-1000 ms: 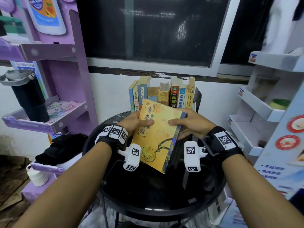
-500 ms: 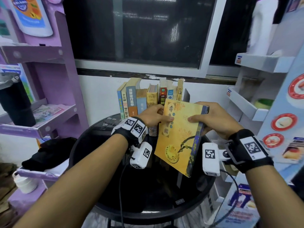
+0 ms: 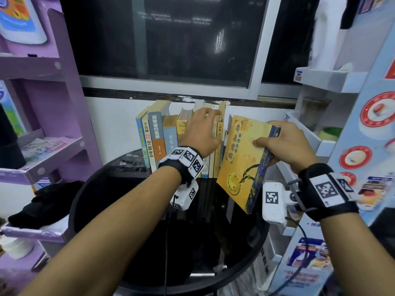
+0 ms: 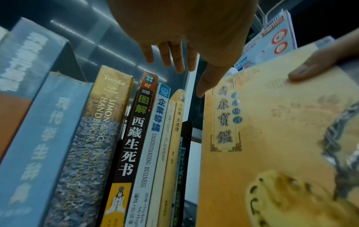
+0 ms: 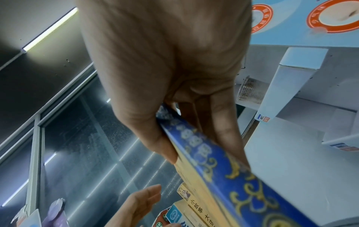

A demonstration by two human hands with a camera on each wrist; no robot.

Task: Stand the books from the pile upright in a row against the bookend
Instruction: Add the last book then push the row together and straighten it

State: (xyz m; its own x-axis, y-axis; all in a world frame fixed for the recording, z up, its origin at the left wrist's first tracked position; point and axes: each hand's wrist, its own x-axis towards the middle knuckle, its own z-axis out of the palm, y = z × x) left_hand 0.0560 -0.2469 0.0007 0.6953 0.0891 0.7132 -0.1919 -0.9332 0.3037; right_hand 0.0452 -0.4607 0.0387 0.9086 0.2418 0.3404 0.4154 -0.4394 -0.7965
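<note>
One blue spine [image 5: 223,176], right-wrist view only.

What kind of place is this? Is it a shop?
Probably a small shop or stockroom: a purple display shelf, white display racks with price labels, and a round black table under a dark window.
</note>
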